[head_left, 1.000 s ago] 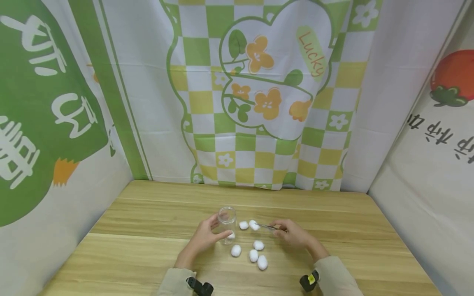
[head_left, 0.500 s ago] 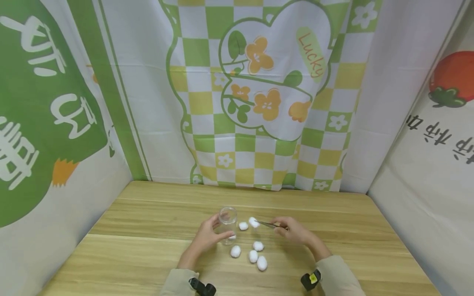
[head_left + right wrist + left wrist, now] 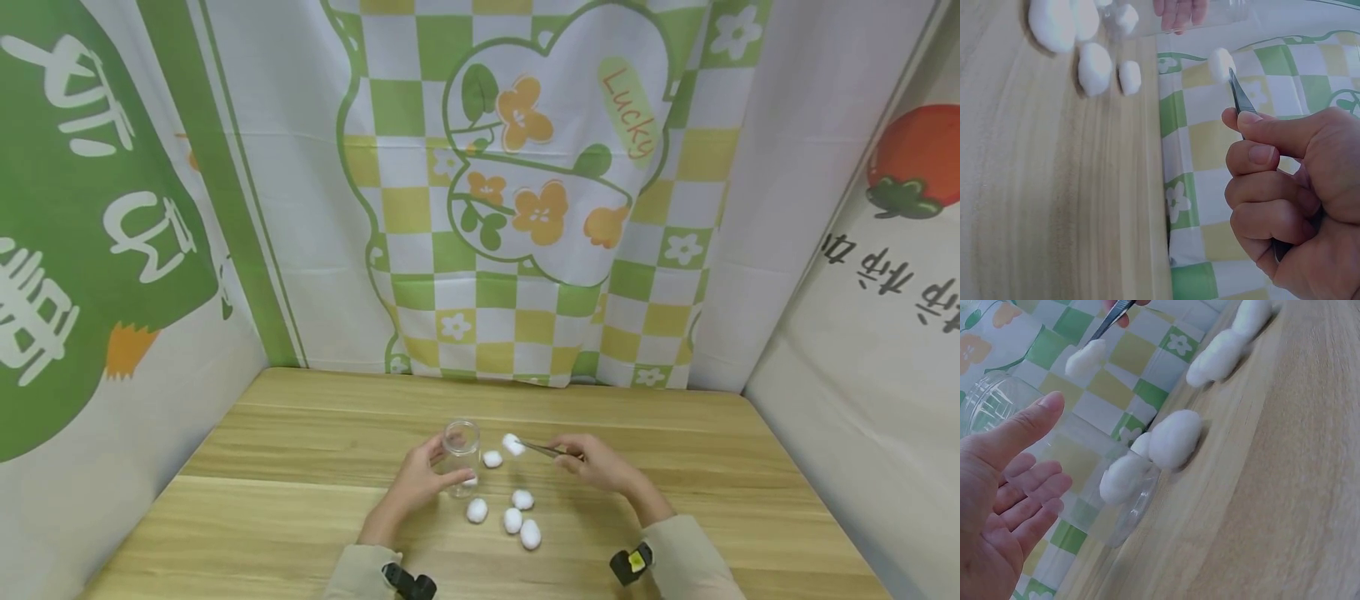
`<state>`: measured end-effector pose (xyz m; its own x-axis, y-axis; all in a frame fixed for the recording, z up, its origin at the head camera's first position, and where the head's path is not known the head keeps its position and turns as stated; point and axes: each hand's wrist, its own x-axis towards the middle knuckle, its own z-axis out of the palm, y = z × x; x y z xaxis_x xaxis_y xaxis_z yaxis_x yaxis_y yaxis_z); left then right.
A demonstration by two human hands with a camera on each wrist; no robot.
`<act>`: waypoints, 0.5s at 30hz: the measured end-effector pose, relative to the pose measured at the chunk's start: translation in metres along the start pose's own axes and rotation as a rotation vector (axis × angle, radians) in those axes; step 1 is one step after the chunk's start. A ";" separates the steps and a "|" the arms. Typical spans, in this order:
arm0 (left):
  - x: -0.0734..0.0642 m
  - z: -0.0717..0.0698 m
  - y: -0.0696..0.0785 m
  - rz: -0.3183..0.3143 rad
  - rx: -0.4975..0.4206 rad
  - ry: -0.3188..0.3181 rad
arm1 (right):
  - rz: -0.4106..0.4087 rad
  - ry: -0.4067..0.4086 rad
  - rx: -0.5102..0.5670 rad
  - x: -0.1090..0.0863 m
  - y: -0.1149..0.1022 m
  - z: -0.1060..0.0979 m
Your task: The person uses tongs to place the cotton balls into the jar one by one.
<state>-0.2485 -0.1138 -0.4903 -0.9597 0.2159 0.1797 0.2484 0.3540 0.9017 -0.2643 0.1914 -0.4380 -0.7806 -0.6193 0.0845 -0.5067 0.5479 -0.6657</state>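
A clear jar (image 3: 462,446) stands upright on the table with its mouth uncovered. My left hand (image 3: 415,485) holds it from the left, thumb on the near side and fingers round the back. A white cotton ball (image 3: 1122,480) lies at the bottom of the jar. My right hand (image 3: 597,464) grips metal tweezers (image 3: 543,450), and in the right wrist view (image 3: 1300,181) its fingers are curled round them. Pinched in the tips is another cotton ball (image 3: 513,444), raised off the table to the right of the jar's rim.
Several loose cotton balls lie on the wooden table (image 3: 300,450): a cotton ball (image 3: 492,459) right beside the jar, others nearer the front, such as a cotton ball (image 3: 530,534). Behind the table hangs a green checked curtain (image 3: 517,325); printed cloth flanks both sides.
The cotton ball in the tweezers has risen from the table, and my right hand has lifted slightly with it. My left hand and the jar have hardly moved.
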 end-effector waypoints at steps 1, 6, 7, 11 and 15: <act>0.000 0.000 0.000 0.001 0.002 0.000 | 0.003 0.001 0.001 0.000 -0.001 -0.001; 0.000 0.000 -0.001 0.005 0.010 -0.003 | -0.003 0.014 -0.005 0.001 -0.003 -0.004; 0.000 0.000 -0.001 0.007 0.011 -0.004 | -0.006 0.018 -0.007 0.001 -0.003 -0.005; 0.001 0.000 -0.001 0.012 0.016 -0.005 | -0.008 0.024 -0.020 0.001 -0.006 -0.007; 0.001 0.000 -0.002 0.005 0.015 -0.001 | -0.013 0.024 -0.027 0.002 -0.010 -0.010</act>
<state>-0.2500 -0.1142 -0.4916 -0.9584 0.2189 0.1832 0.2547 0.3663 0.8950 -0.2645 0.1905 -0.4241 -0.7820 -0.6134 0.1109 -0.5265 0.5548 -0.6442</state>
